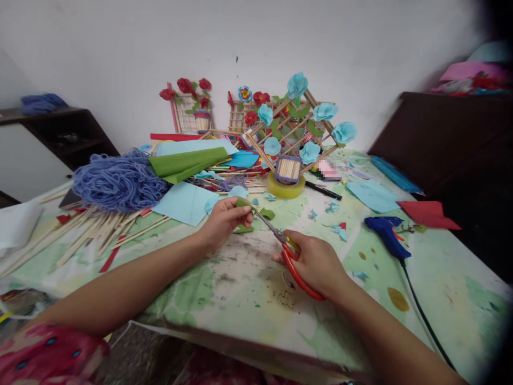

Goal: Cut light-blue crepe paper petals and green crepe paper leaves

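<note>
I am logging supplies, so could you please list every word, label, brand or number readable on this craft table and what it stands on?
None can be read.
The scissors in the right hand, the green paper in the left hand, the glue gun and the tape roll show no legible marking.
A pink-and-white patch beside the tape roll is blurred beyond reading.

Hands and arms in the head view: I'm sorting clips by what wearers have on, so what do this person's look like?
The left hand and right hand are bare: no gloves, rings, watch or bracelet shows. The left forearm and right forearm are uncovered, no sleeve in view. The only clothing visible is red-pink fabric with small blue dots at the lower left corner.
</note>
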The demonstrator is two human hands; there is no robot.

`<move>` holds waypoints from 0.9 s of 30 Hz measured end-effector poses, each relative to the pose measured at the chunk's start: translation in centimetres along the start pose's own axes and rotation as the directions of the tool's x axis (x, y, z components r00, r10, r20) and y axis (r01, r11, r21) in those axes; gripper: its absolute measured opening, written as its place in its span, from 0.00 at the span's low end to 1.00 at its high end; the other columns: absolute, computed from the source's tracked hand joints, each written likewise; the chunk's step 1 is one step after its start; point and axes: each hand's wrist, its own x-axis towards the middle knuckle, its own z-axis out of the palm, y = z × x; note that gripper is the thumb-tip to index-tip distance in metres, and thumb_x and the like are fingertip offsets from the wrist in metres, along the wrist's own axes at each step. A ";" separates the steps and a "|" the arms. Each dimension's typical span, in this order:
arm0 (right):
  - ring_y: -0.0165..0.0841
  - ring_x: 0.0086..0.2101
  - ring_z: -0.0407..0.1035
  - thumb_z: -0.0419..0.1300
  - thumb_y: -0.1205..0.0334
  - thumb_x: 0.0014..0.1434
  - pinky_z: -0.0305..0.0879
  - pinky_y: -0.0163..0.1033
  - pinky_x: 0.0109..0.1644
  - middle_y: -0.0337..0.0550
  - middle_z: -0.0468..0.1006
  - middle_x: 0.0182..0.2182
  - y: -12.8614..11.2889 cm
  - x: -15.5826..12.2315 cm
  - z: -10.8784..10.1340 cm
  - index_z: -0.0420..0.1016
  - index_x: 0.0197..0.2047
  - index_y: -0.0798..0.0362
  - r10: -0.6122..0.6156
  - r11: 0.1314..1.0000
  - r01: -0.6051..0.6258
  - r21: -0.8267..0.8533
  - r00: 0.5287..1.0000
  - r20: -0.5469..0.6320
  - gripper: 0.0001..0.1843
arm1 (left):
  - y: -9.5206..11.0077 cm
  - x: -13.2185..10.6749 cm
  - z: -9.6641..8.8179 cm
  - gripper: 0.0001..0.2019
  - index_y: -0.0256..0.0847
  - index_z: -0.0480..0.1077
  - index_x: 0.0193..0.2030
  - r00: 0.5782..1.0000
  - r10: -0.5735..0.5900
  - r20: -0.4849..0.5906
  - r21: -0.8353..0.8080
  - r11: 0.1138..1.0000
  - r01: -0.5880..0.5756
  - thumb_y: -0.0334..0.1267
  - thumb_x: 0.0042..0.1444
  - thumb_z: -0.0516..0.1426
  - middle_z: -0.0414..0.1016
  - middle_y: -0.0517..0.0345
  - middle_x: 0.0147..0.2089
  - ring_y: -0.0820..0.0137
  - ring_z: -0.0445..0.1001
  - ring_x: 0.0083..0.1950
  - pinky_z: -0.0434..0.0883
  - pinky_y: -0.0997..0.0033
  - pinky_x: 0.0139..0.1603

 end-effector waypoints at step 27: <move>0.32 0.25 0.65 0.52 0.40 0.54 0.47 0.32 0.27 0.38 0.74 0.24 0.2 0.1 0.2 0.72 0.40 0.47 -0.003 1.000 0.003 0.017 1.000 -0.023 0.21 | 0.3 0.2 -0.1 0.07 0.34 0.68 0.27 1.000 -0.022 -0.011 0.006 1.000 0.022 0.35 0.47 0.61 0.73 0.59 0.22 0.78 0.68 0.22 0.66 0.79 0.25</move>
